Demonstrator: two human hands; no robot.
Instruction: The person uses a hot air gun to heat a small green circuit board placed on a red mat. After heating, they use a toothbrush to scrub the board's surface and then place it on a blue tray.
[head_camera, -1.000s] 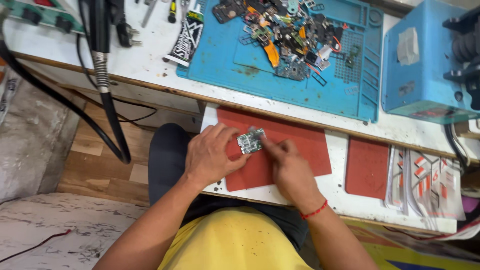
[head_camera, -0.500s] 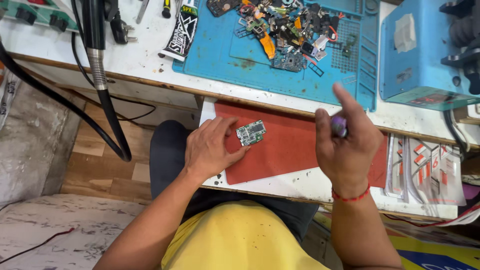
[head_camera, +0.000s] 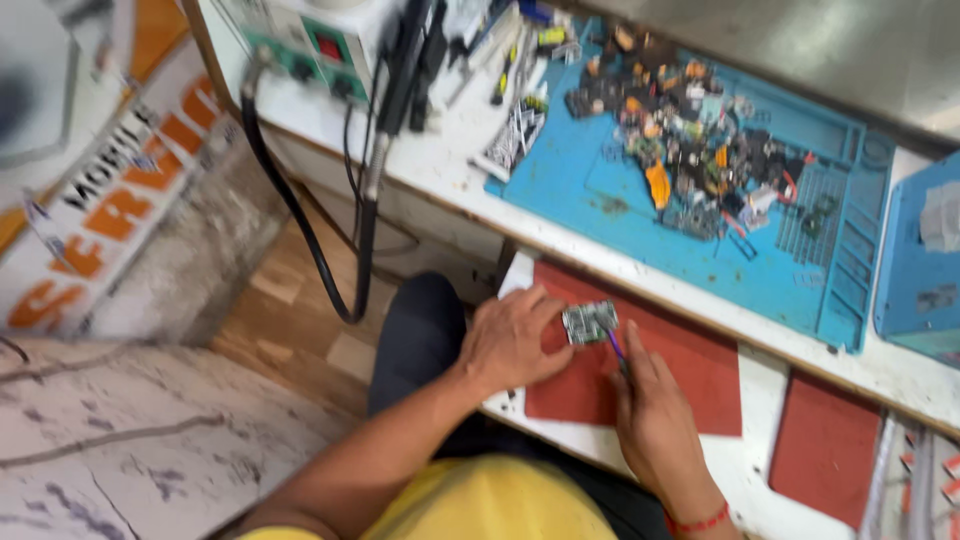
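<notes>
- Small green circuit board (head_camera: 589, 322) lay on the red rectangular work mat (head_camera: 690, 370), at its near-left part, close to the white bench edge.
- My left hand (head_camera: 510, 340) pressed down beside the board, fingers spread and touching its left edge to pin it flat.
- My right hand (head_camera: 655, 415) was closed around a thin purple-handled tool (head_camera: 614, 346), its tip meeting the board's lower right corner.
- By my judgement the work on the board was under way, not finished: the board sat bare and open, with the tool on it.
- Beyond lay 1 blue silicone tray (head_camera: 800, 250) heaped with loose small parts (head_camera: 690, 150), untouched.
</notes>
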